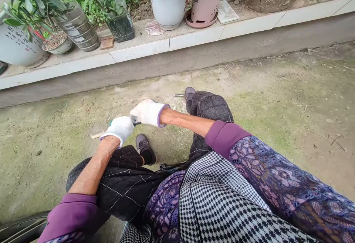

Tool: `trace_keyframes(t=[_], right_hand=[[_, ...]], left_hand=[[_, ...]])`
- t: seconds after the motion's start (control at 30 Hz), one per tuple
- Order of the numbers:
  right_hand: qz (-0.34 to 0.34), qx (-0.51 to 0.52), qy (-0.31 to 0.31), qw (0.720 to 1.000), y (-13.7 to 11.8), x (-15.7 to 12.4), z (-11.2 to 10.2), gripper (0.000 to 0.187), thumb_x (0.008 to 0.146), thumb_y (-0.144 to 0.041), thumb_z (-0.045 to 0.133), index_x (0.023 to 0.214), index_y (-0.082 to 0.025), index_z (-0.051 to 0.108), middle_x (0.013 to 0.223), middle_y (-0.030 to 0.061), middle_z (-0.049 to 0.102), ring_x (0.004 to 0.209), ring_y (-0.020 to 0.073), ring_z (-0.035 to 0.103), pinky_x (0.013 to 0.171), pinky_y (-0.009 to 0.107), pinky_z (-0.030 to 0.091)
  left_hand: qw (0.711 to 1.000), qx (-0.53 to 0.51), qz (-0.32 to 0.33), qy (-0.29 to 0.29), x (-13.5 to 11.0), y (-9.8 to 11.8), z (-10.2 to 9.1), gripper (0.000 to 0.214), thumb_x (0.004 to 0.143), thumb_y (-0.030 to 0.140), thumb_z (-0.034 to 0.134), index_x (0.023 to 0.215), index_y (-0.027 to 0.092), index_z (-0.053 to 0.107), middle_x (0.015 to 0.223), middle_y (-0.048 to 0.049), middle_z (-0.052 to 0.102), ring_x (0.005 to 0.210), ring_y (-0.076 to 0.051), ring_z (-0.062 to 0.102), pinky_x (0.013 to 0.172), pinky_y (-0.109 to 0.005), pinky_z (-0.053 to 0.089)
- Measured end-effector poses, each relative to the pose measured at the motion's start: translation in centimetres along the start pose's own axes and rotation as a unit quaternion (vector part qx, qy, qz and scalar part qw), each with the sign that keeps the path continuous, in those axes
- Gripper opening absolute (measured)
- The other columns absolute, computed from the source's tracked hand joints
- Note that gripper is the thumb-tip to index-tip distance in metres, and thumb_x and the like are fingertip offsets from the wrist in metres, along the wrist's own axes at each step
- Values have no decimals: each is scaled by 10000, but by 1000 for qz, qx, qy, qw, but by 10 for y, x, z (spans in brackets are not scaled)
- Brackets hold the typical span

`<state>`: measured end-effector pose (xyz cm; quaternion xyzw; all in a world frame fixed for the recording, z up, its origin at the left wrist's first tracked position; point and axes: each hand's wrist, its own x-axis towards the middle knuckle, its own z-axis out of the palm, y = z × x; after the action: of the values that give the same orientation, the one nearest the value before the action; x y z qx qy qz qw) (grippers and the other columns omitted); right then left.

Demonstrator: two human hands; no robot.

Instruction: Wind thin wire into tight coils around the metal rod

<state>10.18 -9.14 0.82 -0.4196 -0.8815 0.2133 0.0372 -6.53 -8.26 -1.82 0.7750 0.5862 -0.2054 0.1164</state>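
My left hand (121, 128), in a white knit glove, is closed around a grey metal piece (135, 119) whose short end shows between my hands. Right against it, my right hand (148, 112) wears a white glove with a purple cuff edge. Its fingers are curled at the same metal piece and mostly hidden. A pale, wood-coloured strip (97, 135) sticks out to the left beyond my left hand; whether I hold it or it lies on the ground, I cannot tell. A bit of green shows beside the left glove.
A short metal rod (179, 95) lies on the mossy ground by my right shoe (189, 97). My left shoe (144, 147) is below my hands. Ahead runs a low tiled ledge (194, 41) bearing a white flowerpot (169, 8), a pink pot (206, 2) and other plants.
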Motion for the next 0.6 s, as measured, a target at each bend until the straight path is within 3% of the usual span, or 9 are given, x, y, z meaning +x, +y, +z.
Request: trace_keyframes(t=[0.07, 0.13, 0.23, 0.33, 0.4, 0.47, 0.53, 0.6], right_hand=[[19, 27, 16, 999, 19, 6, 5, 271, 936, -229, 532, 1037, -141, 767, 965, 128, 768, 763, 205, 656, 646, 325, 431], [20, 136, 55, 989, 35, 10, 7, 222, 888, -223, 563, 946, -138, 759, 882, 74, 749, 718, 161, 603, 631, 290, 407], [39, 286, 87, 954, 45, 10, 5, 157, 842, -180, 569, 871, -136, 717, 753, 4, 670, 639, 113, 510, 590, 259, 368], [66, 373, 90, 921, 40, 9, 0, 131, 872, -159, 544, 869, -142, 673, 675, -39, 580, 578, 90, 452, 557, 242, 345], [52, 362, 98, 925, 31, 9, 0, 136, 904, -157, 531, 865, -140, 660, 680, -48, 568, 599, 83, 455, 578, 231, 347], [17, 293, 109, 950, 19, 8, 2, 185, 952, -180, 504, 889, -135, 672, 727, -40, 605, 648, 83, 475, 616, 227, 349], [-10, 207, 97, 973, 5, 5, 3, 230, 989, -215, 482, 944, -142, 695, 792, -18, 668, 683, 98, 504, 641, 240, 356], [-18, 160, 74, 984, -9, 0, 4, 185, 970, -240, 544, 984, -172, 716, 885, 24, 734, 709, 133, 550, 655, 269, 375]], left_hand=[[999, 47, 15, -5, -2, 3, -2, 212, 856, 243, 569, 940, 156, 743, 822, -135, 724, 863, -304, 734, 795, -347, 515], [999, 14, 45, 13, -7, 3, -7, 252, 876, 285, 555, 1001, 191, 753, 788, -86, 713, 797, -263, 711, 754, -316, 501], [989, -127, 66, 44, -21, 2, -19, 279, 853, 387, 592, 958, 188, 757, 709, -35, 652, 658, -198, 620, 644, -276, 473], [939, -338, 31, 63, -40, 0, -34, 421, 784, 465, 654, 1050, 154, 750, 692, -1, 606, 518, -132, 471, 476, -246, 410], [896, -435, -14, 89, -50, -2, -42, 448, 744, 445, 698, 1076, 148, 744, 643, 20, 562, 476, -112, 423, 417, -226, 369], [866, -481, -54, 130, -53, -4, -47, 404, 730, 397, 711, 1045, 146, 743, 587, 36, 509, 454, -103, 400, 397, -211, 346], [857, -489, -73, 147, -50, -7, -47, 401, 724, 343, 704, 1072, 149, 745, 591, 35, 516, 447, -93, 383, 395, -205, 340], [876, -458, -79, 132, -42, -10, -42, 463, 737, 317, 687, 1172, 166, 730, 641, 18, 574, 452, -97, 400, 415, -213, 367]])
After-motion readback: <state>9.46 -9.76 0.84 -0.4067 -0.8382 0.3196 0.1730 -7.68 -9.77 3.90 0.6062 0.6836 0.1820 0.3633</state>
